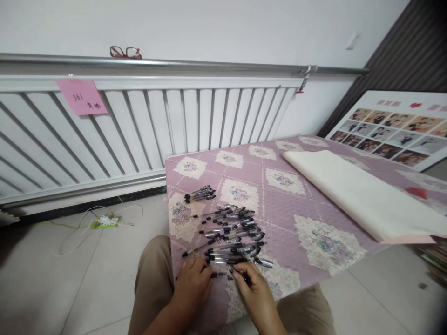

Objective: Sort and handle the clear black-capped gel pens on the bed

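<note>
A heap of several black-capped clear pens point(233, 232) lies on the near left part of a pink patterned cloth point(279, 204) covering a low table. A small aligned bundle of pens point(199, 194) lies apart, further back. My left hand point(194, 283) and my right hand point(252, 286) meet at the table's near edge, both with fingers pinched on one pen point(220, 275) held level between them. My knees in tan trousers point(153, 284) show below the table.
A cream roll of paper or cloth point(363, 195) lies across the right side of the table. A white radiator point(139, 130) with a pink note point(81, 96) and red glasses point(125, 51) runs behind. A photo board point(394, 132) leans at right. A power strip point(105, 221) lies on the floor.
</note>
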The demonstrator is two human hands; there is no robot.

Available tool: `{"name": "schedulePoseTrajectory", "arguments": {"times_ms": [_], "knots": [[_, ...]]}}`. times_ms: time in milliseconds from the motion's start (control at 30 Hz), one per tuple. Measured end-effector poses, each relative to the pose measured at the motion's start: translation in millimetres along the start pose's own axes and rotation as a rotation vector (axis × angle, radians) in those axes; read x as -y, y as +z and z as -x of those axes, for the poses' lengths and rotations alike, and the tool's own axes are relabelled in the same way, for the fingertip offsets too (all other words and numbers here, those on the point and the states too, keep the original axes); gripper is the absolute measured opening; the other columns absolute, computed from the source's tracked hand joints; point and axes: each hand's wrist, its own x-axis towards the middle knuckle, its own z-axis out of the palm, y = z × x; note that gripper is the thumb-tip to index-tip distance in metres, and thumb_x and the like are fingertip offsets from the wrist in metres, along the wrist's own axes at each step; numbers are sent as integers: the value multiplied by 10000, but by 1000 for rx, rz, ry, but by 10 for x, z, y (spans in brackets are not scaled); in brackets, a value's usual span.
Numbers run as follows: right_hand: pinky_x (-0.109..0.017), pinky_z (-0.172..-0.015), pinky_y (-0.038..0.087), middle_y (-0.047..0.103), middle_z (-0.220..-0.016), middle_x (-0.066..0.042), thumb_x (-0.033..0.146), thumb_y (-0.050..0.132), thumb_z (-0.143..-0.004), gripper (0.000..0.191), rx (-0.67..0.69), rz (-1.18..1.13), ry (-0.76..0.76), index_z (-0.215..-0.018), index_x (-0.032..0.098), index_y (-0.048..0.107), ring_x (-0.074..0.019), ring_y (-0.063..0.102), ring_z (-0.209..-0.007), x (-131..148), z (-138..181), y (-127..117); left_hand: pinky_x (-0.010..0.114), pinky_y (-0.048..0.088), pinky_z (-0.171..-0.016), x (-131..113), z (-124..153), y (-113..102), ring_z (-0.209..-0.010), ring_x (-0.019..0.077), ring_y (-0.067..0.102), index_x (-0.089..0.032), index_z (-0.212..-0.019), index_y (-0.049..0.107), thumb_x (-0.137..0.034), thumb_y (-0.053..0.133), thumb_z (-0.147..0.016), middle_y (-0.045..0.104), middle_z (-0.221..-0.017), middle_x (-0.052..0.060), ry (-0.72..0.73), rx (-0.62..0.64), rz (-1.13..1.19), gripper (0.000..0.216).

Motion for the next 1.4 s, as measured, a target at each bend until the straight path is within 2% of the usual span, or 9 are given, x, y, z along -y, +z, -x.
{"name": "schedulePoseTrajectory", "arguments": {"times_ms": [200, 400, 567, 867, 1067, 1200, 1400], "knots": [[-290, -740, 507, 656, -855, -45, 127, 504, -790, 173, 73, 61, -116, -849, 227, 632, -198, 630, -825, 69, 0, 141, 310, 439, -703, -8, -23, 101, -815, 206, 557, -249, -824, 642, -158, 618, -768, 627, -865, 7, 49, -111, -57, 109], [-333, -765, 506, 674, -884, -41, 68, 517, -773, 204, 99, 165, -226, -821, 232, 628, -215, 620, -861, -5, -3, 175, 304, 415, -695, -7, -6, 115, -801, 199, 549, -258, -829, 640, -162, 596, -786, 621, -833, 1, 64, -162, -58, 115], [-357, -786, 519, 667, -936, -64, 89, 568, -759, 225, 52, 229, -259, -926, 224, 635, -229, 620, -893, -87, 19, 132, 310, 392, -695, -6, 4, 139, -791, 197, 542, -263, -834, 632, -176, 611, -793, 620, -821, -5, 57, -177, -54, 98], [-333, -727, 551, 661, -892, -56, 82, 552, -758, 221, 23, 285, -324, -900, 232, 631, -214, 638, -836, -169, 11, 162, 322, 368, -688, -23, -68, 256, -740, 195, 534, -258, -764, 613, -164, 670, -738, 606, -758, -19, 61, -303, -73, 112], [-335, -747, 559, 658, -947, -69, 210, 580, -817, 166, -67, 270, -361, -976, 236, 618, -219, 646, -876, -284, 34, 129, 338, 403, -725, 7, -94, 154, -796, 209, 544, -266, -881, 627, -180, 650, -729, 621, -866, 3, 81, -284, 61, 176], [-338, -765, 555, 658, -947, -74, 244, 547, -855, 142, -135, 224, -326, -981, 227, 610, -217, 645, -894, -315, 66, 107, 331, 426, -769, 158, -356, -59, -873, 208, 542, -253, -970, 623, -137, 557, -796, 610, -952, 24, 41, -200, 104, 220], [-334, -751, 556, 671, -923, -72, 277, 514, -880, 145, -200, 178, -301, -981, 228, 605, -216, 656, -871, -305, 72, 96, 325, 399, -899, 486, -1167, -294, -961, 193, 529, -213, -995, 632, -166, 475, -885, 602, -986, 42, -60, -124, -28, 198]]}}
